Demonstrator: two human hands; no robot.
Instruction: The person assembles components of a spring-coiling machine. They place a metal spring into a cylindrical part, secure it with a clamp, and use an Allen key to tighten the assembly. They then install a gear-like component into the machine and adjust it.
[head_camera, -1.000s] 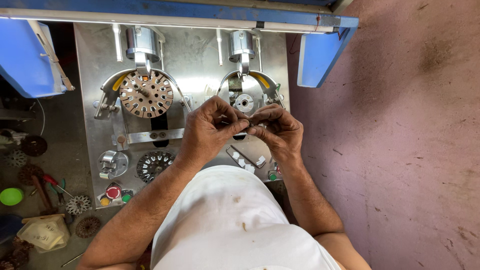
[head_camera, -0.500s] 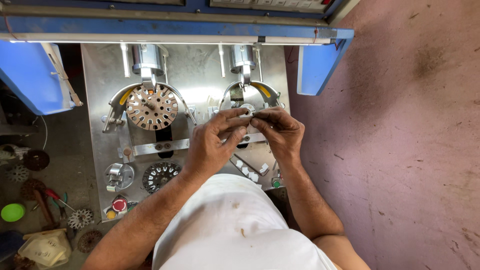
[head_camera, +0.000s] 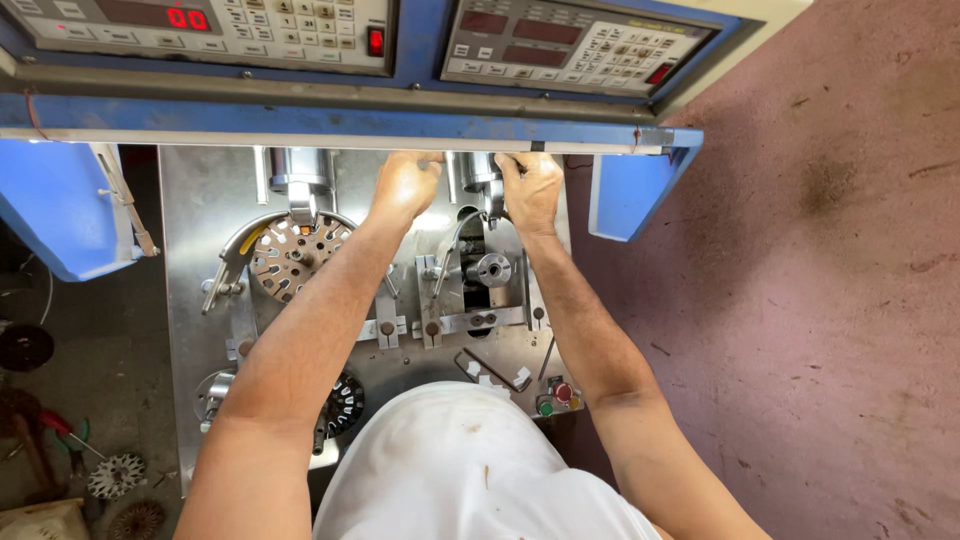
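both hands up at the right-hand winding head

the big blue-framed winding machine with a bare steel work plate (head_camera: 185, 200) fills the view, its two grey control panels with keypads (head_camera: 215, 25) along the top edge and a blue side guard (head_camera: 630, 195) hanging at the right. the plate carries two stations. at the left station a round slotted metal stator core (head_camera: 285, 255) sits mounted under its silver spindle head (head_camera: 300, 180), so that side looks loaded. at the right station the fixture looks bare: only a small round steel hub (head_camera: 492, 269) shows at the centre, with no core around it, so as far as i can judge that side is not yet loaded (or has been emptied; the picture cannot settle which).

both arms reach up to the right spindle head (head_camera: 478, 170), just under the white rail at the front of the machine. the left hand (head_camera: 405, 185) is curled with fingers bent up beneath the rail, just left of the head; whether it pinches anything i cannot tell. the right hand (head_camera: 530, 185) is likewise curled, fingers tucked against the head's right side, and its grip is hidden too.

lower down, a second dark wound core (head_camera: 343, 402) lies on the plate by the person's white shirt, and a small cluster of red and green push buttons (head_camera: 556, 397) sits untouched at the plate's right front corner. red-handled pliers (head_camera: 62, 430) and a loose toothed core (head_camera: 115, 475) lie on the floor at left.
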